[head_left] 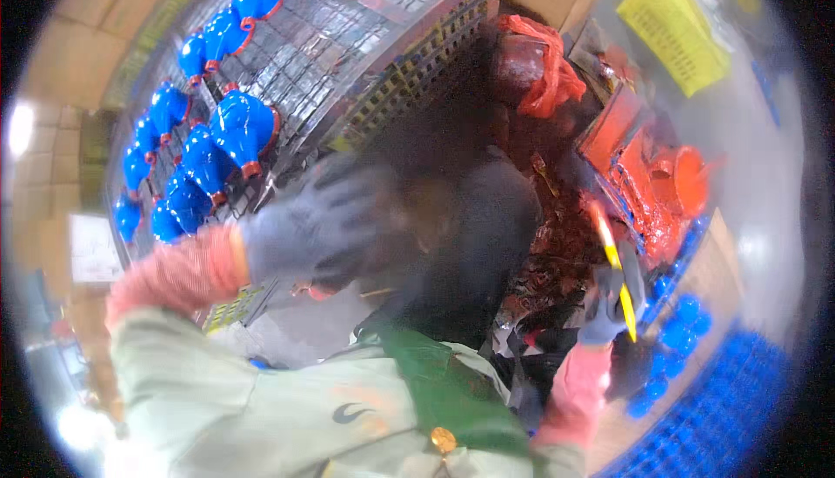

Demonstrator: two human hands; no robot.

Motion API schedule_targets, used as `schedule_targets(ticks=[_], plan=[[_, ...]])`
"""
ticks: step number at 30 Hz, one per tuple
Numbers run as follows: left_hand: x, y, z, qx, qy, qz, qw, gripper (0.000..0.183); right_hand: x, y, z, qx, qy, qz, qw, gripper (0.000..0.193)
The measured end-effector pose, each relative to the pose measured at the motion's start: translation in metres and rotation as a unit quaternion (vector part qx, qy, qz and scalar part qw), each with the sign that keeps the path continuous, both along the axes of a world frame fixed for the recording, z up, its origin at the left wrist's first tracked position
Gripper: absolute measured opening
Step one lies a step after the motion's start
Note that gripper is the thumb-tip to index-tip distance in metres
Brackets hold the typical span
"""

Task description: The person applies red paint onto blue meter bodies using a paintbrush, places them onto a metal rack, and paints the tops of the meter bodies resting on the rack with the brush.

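Note:
My left hand [326,217], in a grey-blue glove, reaches across in front of my dark-trousered leg. Its fingers are smeared by motion, and whether they hold anything cannot be made out. Closed around a paintbrush [618,282] with a yellow handle is my gloved right hand [603,308]; the brush's far end looks red. Just beyond that hand lie a red-smeared open container [609,139] and a red cup-like vessel [683,180]. Glossy blue valve-like bodies [243,128] with red ends stand in rows on the left, the nearest just beyond my left hand.
A wire-mesh rack [348,21] carries the blue bodies. A yellow perforated panel [409,65] runs along its side. A red plastic bag [552,69] wraps a dark round container. On the right are blue balls [683,330], a blue ridged mat [726,400] and a yellow sheet [674,30].

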State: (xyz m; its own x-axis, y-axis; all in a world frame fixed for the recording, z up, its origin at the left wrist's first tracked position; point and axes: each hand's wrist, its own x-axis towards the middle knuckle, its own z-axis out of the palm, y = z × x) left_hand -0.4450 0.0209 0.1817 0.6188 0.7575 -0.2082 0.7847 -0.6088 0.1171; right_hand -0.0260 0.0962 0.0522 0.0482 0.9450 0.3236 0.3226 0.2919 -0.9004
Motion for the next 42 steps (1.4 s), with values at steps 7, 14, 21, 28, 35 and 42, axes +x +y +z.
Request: schedule_targets(ticks=[7, 14, 21, 28, 35, 42], plan=[[-0.036, -0.128, -0.028, 0.184, 0.015, 0.267, 0.946, 0.05, -0.157, 0.118, 0.07, 0.294, -0.256, 0.32, 0.864, 0.05], [-0.089, -0.153, -0.055, 0.078, 0.059, 0.146, 0.984, 0.041, -0.34, 0.195, 0.071, 0.449, -0.243, 0.404, 0.759, 0.047], [-0.098, -0.146, -0.052, 0.067, -0.087, 0.124, 0.986, 0.04, -0.42, 0.241, 0.064, 0.457, -0.351, 0.467, 0.67, 0.051], [-0.105, -0.148, -0.057, 0.017, -0.059, 0.105, 0.993, 0.044, -0.423, 0.248, 0.051, 0.471, -0.218, 0.456, 0.723, 0.04], [-0.102, -0.148, -0.057, 0.0, -0.046, 0.112, 0.993, 0.044, -0.424, 0.245, 0.057, 0.422, -0.333, 0.453, 0.711, 0.035], [-0.102, -0.147, -0.055, 0.003, -0.044, 0.104, 0.994, 0.044, -0.425, 0.242, 0.055, 0.459, -0.295, 0.428, 0.721, 0.036]])
